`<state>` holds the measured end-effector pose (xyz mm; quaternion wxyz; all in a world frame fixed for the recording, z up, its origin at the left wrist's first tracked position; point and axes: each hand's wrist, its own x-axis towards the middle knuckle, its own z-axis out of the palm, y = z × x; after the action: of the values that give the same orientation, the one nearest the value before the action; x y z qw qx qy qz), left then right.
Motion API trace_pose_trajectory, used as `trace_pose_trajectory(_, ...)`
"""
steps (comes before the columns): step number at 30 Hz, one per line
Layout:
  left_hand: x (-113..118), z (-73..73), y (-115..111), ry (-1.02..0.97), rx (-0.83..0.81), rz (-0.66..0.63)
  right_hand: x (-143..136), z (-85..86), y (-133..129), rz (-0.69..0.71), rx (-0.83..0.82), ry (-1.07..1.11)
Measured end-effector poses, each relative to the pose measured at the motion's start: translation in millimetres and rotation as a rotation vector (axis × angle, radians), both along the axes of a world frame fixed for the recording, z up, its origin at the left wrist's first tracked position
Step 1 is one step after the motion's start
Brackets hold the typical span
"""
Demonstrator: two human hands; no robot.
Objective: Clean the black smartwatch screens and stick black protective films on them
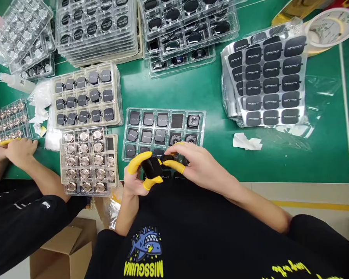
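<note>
Yellow finger cots cover several fingertips of both my hands. My left hand point(135, 180) grips a black square smartwatch case point(152, 167), its glossy face turned up. Just right of it, my right hand point(199, 162) pinches a small dark flat piece point(166, 158) that looks like a label, close to the case's edge. Behind my hands lies a clear plastic tray point(203, 123) with dark square watch cases, some showing a grey cover and others a round sensor back. My right hand hides part of its front row.
Sheets of black labels point(272, 69) lie at right, near a tape roll point(331, 29) and crumpled paper point(247, 142). Stacked trays point(95, 42) stand at the back; trays of gold watches point(84, 161) are left. A co-worker's hands point(17, 149) rest beside another tray point(10, 120).
</note>
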<state>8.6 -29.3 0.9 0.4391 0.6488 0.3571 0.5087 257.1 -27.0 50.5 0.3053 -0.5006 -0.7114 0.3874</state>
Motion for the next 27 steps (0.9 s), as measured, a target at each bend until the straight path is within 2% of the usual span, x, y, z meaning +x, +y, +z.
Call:
trace_pose_trajectory(7,-8.7,-11.2,-3.8,0.108,0.072,0.027,-5.3,-7.8,-5.4,-0.046,0.153,-0.037)
trace_pose_trajectory(11,-10.1,-13.1,-4.6,0.094,0.071,0.013,-6.3,-13.6,-6.7,-0.066,0.216,-0.09)
trace_pose_trajectory(16,-10.9,-12.6,-3.1,0.17,0.174,0.042,-9.2,-17.6,-7.8,-0.065,0.272,-0.152)
trace_pose_trajectory(23,-9.8,-28.0,1.6,0.153,0.065,0.021,-18.7,-23.1,-11.0,-0.142,0.484,-0.252)
trace_pose_trajectory(27,-8.1,-31.4,-1.0,0.232,-0.014,0.076,-21.9,-25.9,-12.4,-0.177,0.575,-0.268)
